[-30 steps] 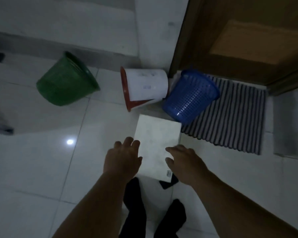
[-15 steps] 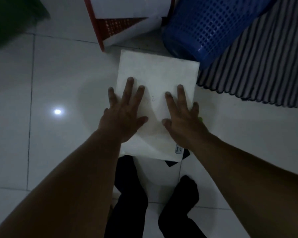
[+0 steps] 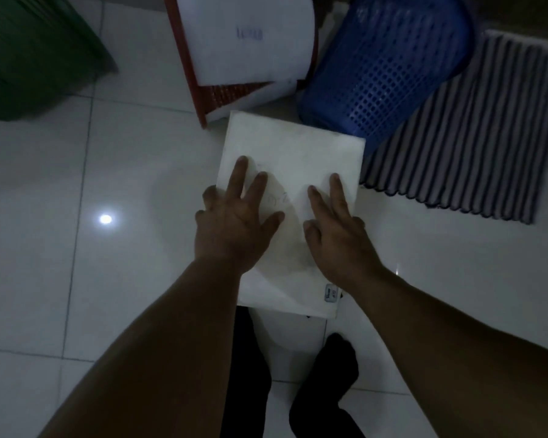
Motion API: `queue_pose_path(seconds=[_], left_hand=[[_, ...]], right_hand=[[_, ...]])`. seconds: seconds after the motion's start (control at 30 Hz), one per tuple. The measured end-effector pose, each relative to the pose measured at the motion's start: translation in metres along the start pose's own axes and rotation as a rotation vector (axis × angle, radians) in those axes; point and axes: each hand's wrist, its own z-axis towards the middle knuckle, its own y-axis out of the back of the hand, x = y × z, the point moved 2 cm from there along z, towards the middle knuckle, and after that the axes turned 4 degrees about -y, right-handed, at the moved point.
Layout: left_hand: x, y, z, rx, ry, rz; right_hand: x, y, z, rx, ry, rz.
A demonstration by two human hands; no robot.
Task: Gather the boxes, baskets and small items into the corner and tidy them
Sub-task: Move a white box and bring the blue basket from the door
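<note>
A flat white box point(image 3: 298, 143) lies on the pale tiled floor in front of me. My left hand point(image 3: 234, 222) rests on its left half, fingers spread, with the outer fingers bent over the left edge. My right hand point(image 3: 336, 235) rests on the right half, outer fingers curled at the right edge. Just beyond the box, a red basket point(image 3: 231, 93) wrapped in white paper lies on its side. A blue mesh basket point(image 3: 383, 67) lies tipped to its right, almost touching the box's far corner. A green basket point(image 3: 29, 52) lies at the far left.
A striped mat point(image 3: 475, 147) lies on the right, under the blue basket's side. My feet in black socks point(image 3: 247, 358) stand just behind the box. A small dark item point(image 3: 310, 317) peeks from under the box's near edge. Bare floor tiles point(image 3: 60, 248) spread to the left.
I have bent down, so the view has closed in on the floor. Both hands went from hovering over the box to resting on it, outer fingers now curling over its side edges.
</note>
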Motion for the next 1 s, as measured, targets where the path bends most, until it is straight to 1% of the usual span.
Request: queue_pose_path(seconds=[0.1,0.23,0.37,0.5,0.67,0.77,0.87,1.0], left_hand=[[-0.02,0.046,-0.023,-0.055,0.046,0.035],[-0.061,0.127,-0.064,-0.103,0.14,0.055],[-0.113,0.23,-0.121,-0.183,0.13,0.088],[-0.171,0.339,-0.176,-0.3,0.081,0.107],[-0.234,0.463,-0.218,-0.477,-0.046,0.154],[-0.268,0.531,-0.241,-0.623,-0.138,0.193],[-0.3,0.585,-0.259,-0.76,-0.229,0.201],[-0.331,0.62,-0.275,-0.84,-0.323,0.186]], right_hand=[[0.027,0.045,-0.022,-0.055,0.021,-0.012],[0.069,0.128,-0.064,-0.096,-0.02,0.002],[0.112,0.234,-0.127,-0.197,0.019,-0.033],[0.151,0.348,-0.196,-0.248,-0.039,-0.025],[0.19,0.462,-0.264,-0.474,-0.033,0.013],[0.213,0.526,-0.297,-0.632,-0.039,0.042],[0.228,0.583,-0.324,-0.744,-0.042,0.041],[0.232,0.629,-0.354,-0.863,-0.088,0.013]])
